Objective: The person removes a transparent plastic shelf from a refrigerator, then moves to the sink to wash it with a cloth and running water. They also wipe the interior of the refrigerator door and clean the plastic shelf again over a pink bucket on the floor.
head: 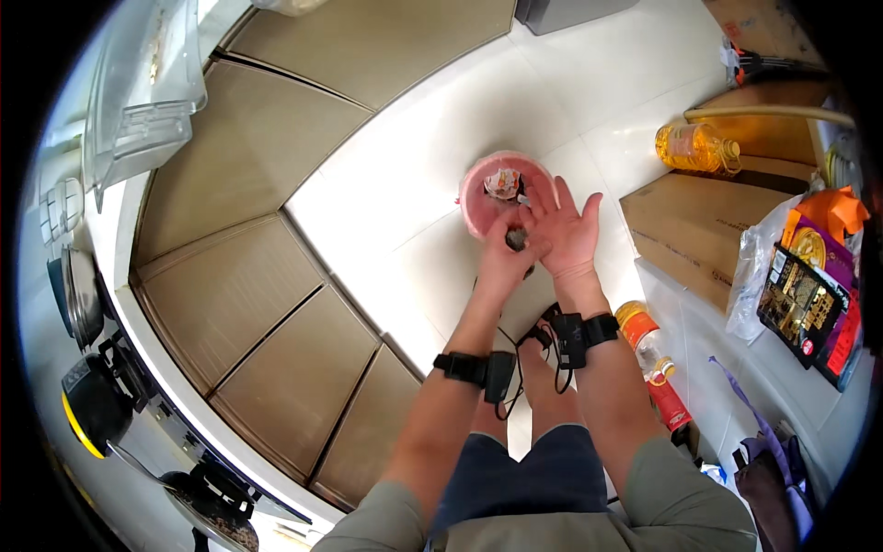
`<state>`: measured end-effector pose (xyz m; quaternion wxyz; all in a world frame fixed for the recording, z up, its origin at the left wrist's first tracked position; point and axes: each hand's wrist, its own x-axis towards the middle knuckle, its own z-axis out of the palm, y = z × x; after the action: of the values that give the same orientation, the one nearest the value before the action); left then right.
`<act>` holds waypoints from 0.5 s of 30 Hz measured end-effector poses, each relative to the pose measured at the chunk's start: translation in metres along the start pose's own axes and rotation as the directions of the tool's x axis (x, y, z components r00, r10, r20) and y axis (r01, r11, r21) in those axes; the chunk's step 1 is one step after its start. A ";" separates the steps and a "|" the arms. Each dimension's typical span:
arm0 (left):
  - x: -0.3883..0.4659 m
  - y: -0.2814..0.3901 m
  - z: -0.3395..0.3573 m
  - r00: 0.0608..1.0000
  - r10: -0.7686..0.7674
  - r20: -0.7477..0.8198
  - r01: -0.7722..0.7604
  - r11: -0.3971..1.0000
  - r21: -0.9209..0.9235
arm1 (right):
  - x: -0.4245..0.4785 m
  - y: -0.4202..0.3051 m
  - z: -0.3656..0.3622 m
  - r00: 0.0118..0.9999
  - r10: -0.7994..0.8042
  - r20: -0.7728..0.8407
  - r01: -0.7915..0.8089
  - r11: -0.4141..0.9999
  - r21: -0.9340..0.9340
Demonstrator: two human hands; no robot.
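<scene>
Just in front of me, my left hand (509,252) has its fingers closed on a small dark, fuzzy clump (516,239); what the clump is I cannot tell. My right hand (568,231) is spread palm up beside it, its fingers apart, and the two hands meet or overlap near the thumb side. Both are over the near edge of a round pink plastic bin (476,207) on the floor. Crumpled printed packaging (503,184) lies inside the bin. Black straps with small modules circle both wrists.
Brown cabinet doors (269,276) run along the left under a counter with pans (90,403). At the right are a cardboard box (697,228), a bottle of yellow oil (693,147), food packets (804,303) and another bottle (641,334). A grey container (572,12) stands at the top.
</scene>
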<state>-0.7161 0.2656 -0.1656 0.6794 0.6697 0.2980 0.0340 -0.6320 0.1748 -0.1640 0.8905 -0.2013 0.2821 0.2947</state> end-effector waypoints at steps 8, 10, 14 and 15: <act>0.043 -0.033 -0.013 0.931 -0.267 -0.247 0.258 0.964 -0.069 | 0.021 -0.003 -0.014 0.996 0.022 0.082 0.021 0.872 -0.489; 0.043 -0.022 -0.003 0.898 -0.418 -0.137 0.386 0.898 -0.211 | 0.026 0.005 -0.005 0.993 -0.026 -0.118 -0.048 0.810 -0.585; 0.027 -0.003 0.011 0.965 0.171 -0.199 -0.082 0.917 0.391 | 0.025 0.013 0.020 1.000 0.028 -0.007 -0.029 0.928 -0.372; 0.026 0.004 0.011 0.938 0.279 -0.207 -0.127 0.830 0.544 | 0.022 0.012 0.029 0.997 0.078 -0.001 -0.075 0.952 -0.295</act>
<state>-0.6883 0.2681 -0.1723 0.4155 0.8452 0.3147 0.1181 -0.6140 0.2083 -0.1578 0.8399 -0.3194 0.2379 0.3686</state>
